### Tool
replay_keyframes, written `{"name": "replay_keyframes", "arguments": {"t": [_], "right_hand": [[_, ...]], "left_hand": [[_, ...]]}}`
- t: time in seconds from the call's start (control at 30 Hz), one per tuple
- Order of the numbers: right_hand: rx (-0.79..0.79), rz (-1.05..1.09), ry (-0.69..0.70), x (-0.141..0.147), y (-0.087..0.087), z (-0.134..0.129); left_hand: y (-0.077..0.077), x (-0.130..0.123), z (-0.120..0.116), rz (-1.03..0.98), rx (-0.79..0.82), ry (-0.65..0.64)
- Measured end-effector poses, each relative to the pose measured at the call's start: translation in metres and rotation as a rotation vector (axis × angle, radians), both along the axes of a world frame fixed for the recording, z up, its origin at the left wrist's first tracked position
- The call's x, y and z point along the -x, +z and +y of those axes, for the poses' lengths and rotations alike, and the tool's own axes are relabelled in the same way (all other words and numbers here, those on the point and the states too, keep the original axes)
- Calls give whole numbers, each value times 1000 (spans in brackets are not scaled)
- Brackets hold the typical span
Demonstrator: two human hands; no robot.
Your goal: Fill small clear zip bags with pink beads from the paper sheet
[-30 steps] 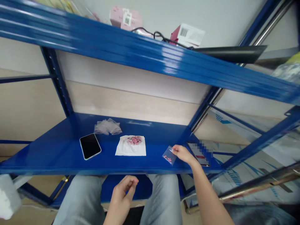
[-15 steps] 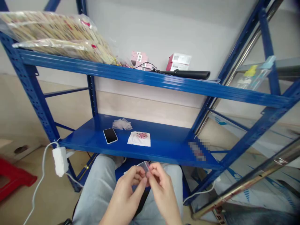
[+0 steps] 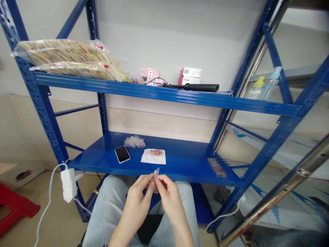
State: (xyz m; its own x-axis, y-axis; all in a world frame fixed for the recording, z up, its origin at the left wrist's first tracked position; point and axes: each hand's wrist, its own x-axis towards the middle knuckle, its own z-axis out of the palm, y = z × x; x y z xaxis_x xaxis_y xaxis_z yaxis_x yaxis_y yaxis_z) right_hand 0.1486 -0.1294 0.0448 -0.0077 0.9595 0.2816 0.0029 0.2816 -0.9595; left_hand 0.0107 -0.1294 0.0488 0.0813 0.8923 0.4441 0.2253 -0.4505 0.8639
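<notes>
Both my hands meet over my lap, just in front of the lower blue shelf's edge. My left hand [image 3: 141, 192] and my right hand [image 3: 166, 191] pinch a small clear plastic bag [image 3: 156, 172] between thumbs and fingers. The bag stands upright with a pinkish edge; what is in it, if anything, I cannot make out. Past the hands, a white sheet [image 3: 146, 159] lies on the shelf with a little heap of pink-red beads or bits [image 3: 156, 152] on it. Behind it to the left is a pile of clear little bags [image 3: 135, 141].
A phone [image 3: 122, 154] lies left on the lower shelf [image 3: 185, 161]. The upper shelf holds bagged sticks [image 3: 72, 53], small boxes [image 3: 190, 73] and a black rod [image 3: 203, 87]. A white power strip [image 3: 68, 185] hangs at the left post; a red stool [image 3: 17, 202] stands beyond.
The view has tilted up slightly. My hands have drawn the small bag upright and narrow between them, where before it lay more spread and tilted.
</notes>
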Motion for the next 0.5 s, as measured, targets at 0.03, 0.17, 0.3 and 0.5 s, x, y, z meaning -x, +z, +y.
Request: {"name": "replay_keyframes", "arguments": {"t": [0.03, 0.17, 0.3, 0.5], "right_hand": [[1, -17, 8, -2, 0, 0], [26, -170, 28, -9, 1, -4], [-23, -333, -64, -13, -1, -6], [-61, -325, -163, -15, -10, -4]], "left_hand": [[-2, 0, 1, -26, 39, -9], [-9, 2, 6, -52, 148, -43], [-11, 0, 4, -11, 115, -26], [-16, -9, -4, -69, 110, -106]]}}
